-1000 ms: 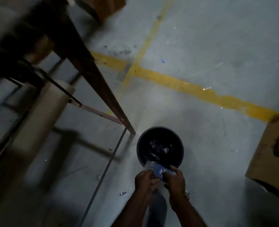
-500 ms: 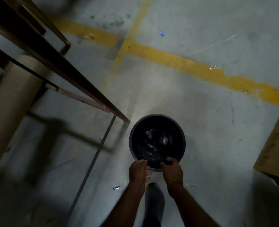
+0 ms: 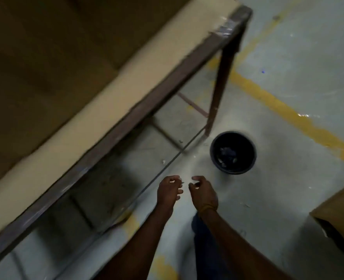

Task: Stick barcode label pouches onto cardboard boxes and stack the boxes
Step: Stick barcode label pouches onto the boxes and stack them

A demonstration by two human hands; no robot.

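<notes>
Flanking a dim concrete floor (image 3: 288,178) with yellow lines (image 3: 284,110): wooden table (image 3: 126,126), black bin (image 3: 233,152), both grips loosely curled, empty.

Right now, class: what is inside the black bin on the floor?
Inside the black bin lie crumpled scraps, dark bluish with a few pale bits, heaped at the bottom. What lies beneath that heap is covered, and blur hides what the scraps are.

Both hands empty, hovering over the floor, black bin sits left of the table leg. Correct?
Not quite. In the head view the black bin sits right of the table leg, not left. The left hand and right hand do look empty, over the floor.
</notes>
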